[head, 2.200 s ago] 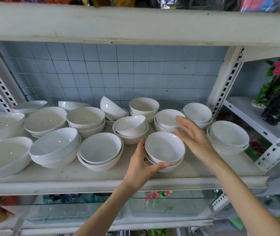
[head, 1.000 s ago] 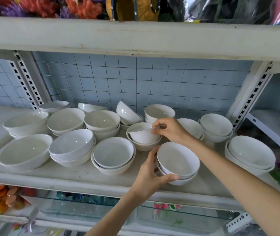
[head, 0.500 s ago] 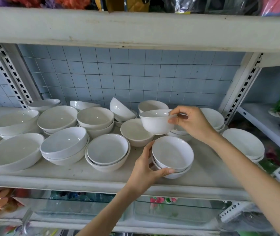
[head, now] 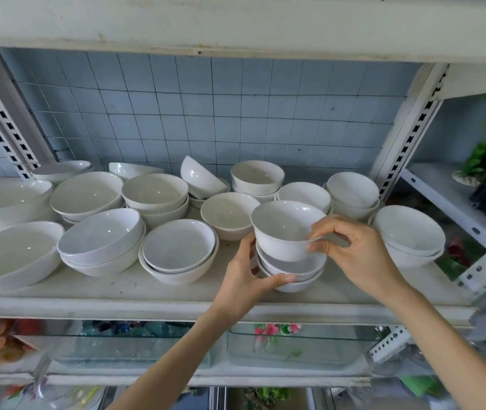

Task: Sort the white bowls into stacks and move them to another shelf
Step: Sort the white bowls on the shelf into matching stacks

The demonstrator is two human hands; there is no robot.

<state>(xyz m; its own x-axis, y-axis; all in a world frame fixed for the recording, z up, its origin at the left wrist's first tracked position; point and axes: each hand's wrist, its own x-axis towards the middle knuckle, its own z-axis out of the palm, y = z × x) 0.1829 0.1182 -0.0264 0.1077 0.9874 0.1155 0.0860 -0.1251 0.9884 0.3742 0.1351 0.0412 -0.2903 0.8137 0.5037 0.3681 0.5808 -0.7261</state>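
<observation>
The shelf (head: 135, 288) carried all the white bowls, in front of a blue tiled wall (head: 206, 113) and between two slotted uprights (head: 407, 125). A large oval bowl (head: 11, 255) sat at the front left, with wider shallow bowls (head: 85, 193) behind it. Two-bowl stacks stood at the front left (head: 102, 238), the front centre (head: 179, 250) and the far right (head: 407, 232). A single bowl (head: 227, 214) stood behind the front row. In the back row, one bowl (head: 200, 176) lay tipped on its side.

The front stack (head: 292, 275) — two nested bowls — stood near the shelf's front edge, right of centre. The left hand (head: 244, 276) held it: its grip curled round the stack, with the thumb across the front wall and the fingers on the left side.

The top bowl (head: 283, 229) sat directly over that stack, its base down inside the upper nested bowl. Whether it was fully seated could not be told. The right hand (head: 360, 255) held this bowl at its right rim — the grip pinched the rim between thumb and forefinger, the remaining fingers curled loosely behind.

Below the shelf lay clear glass dishes (head: 295, 347).
</observation>
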